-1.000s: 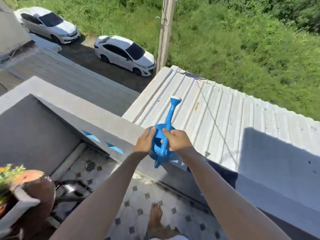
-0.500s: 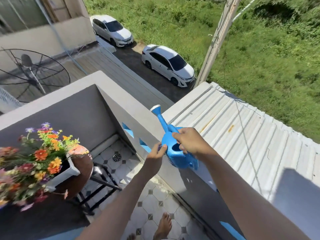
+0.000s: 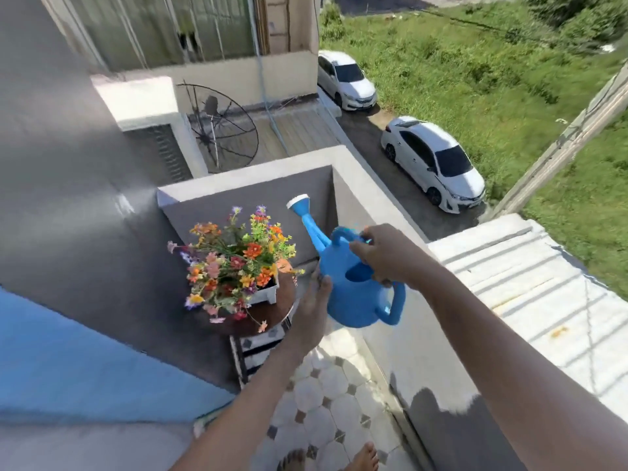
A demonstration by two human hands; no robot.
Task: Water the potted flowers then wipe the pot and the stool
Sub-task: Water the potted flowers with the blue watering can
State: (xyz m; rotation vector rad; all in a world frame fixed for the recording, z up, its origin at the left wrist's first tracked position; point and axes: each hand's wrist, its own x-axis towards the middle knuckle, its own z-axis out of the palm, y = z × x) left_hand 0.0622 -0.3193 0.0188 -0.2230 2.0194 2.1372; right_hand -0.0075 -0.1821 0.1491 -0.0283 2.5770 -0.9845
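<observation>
**A:** Your right hand [image 3: 384, 256] is clamped on the can [image 3: 353, 300], with its fingers curled round the top handle.

**B:** Your left hand [image 3: 311, 302] is at the can's 9 o'clock. The palm lies flat on its side and the fingers are fairly straight, steadying rather than gripping.

**A:** You hold the can in the air, clear of everything below. Its spout [image 3: 311, 229] rises toward 11 o'clock, and the white-faced head is just beside the flowers [image 3: 238, 260], at their 1 o'clock and not over them.

**B:** The flowers stand upright in a white pot [image 3: 265, 294] at 9 o'clock from the can. The pot sits on the round brown stool [image 3: 272, 316], toward its 10 o'clock edge. Your left hand is close to the stool's 3 o'clock rim, but I can't tell whether they touch.

**A:** The stool stands in the balcony corner, with the grey wall [image 3: 258, 192] at its 12 o'clock.

**B:** Your feet [image 3: 365, 457] are bare on the tiled floor [image 3: 326, 396] at 6 o'clock. Two white cars [image 3: 431, 161] are parked far below, at 1 o'clock.
</observation>
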